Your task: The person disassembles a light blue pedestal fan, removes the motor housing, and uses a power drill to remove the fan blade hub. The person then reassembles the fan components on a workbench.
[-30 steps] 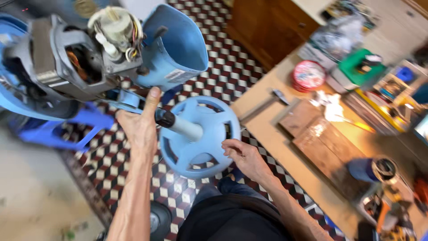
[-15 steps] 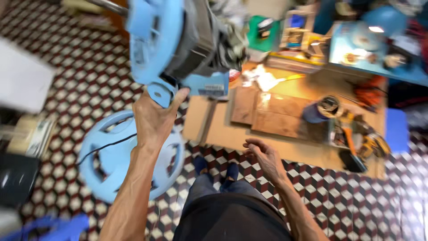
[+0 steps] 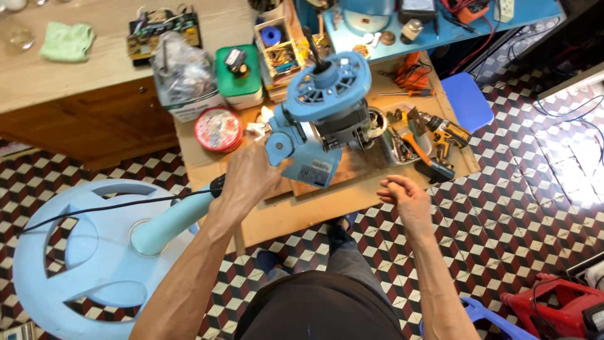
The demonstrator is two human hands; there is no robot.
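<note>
The round pale-blue plastic fan base [image 3: 82, 258] lies on the checkered floor at left. The left hand [image 3: 248, 179] grips the blue-housed fan motor head [image 3: 324, 116] above the plywood board [image 3: 327, 195]; best kept level and steady. The right hand [image 3: 402, 195] hovers loosely curled, holding nothing.

We see a small pale rectangular label [image 3: 320, 167] on the blue housing of the fan motor [image 3: 324, 116], just beside the left hand [image 3: 248, 176] that grips it. On the low wooden board [image 3: 327, 201], near its back left corner, lies a round red tin [image 3: 218, 129] with a printed lid. Behind it stands a green box with a white base [image 3: 239, 85], and to its left a clear plastic bag [image 3: 179, 72] in a white tub. No screens or signs show clearly.
</note>
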